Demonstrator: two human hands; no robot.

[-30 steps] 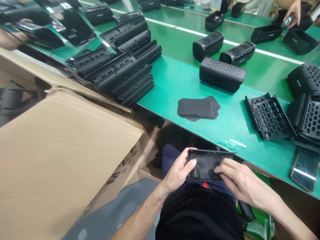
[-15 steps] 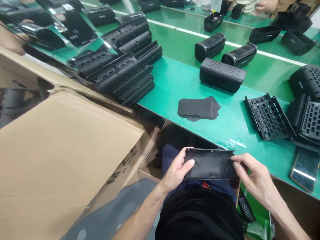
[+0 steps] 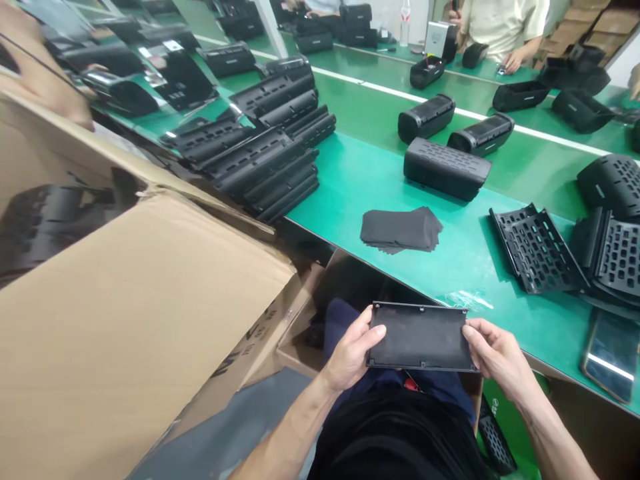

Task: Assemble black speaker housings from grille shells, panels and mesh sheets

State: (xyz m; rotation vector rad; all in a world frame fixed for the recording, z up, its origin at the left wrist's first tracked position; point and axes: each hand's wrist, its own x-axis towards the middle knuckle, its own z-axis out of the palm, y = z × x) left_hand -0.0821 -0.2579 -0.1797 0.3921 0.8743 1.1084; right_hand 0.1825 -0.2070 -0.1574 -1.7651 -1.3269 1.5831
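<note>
The bare left forearm (image 3: 293,423) and right forearm (image 3: 553,427) slant inward on either side of the torso (image 3: 400,433). The left hand (image 3: 351,352) grips, thumb (image 3: 374,336) on top; the right hand (image 3: 496,350) pinches opposite, with bent fingers (image 3: 486,326).

One camera is sitting on the person's head, looking forward and down. It is peeking over the black shirt (image 3: 395,437), and the left hand (image 3: 351,350) and right hand (image 3: 500,352) are showing close by, low in the middle. A big cardboard box (image 3: 150,320) is filling the near left side. The green table (image 3: 463,250) is stretching away, its front edge (image 3: 555,369) slanting down to the right, and a co-worker (image 3: 505,28) is showing small up top
</note>
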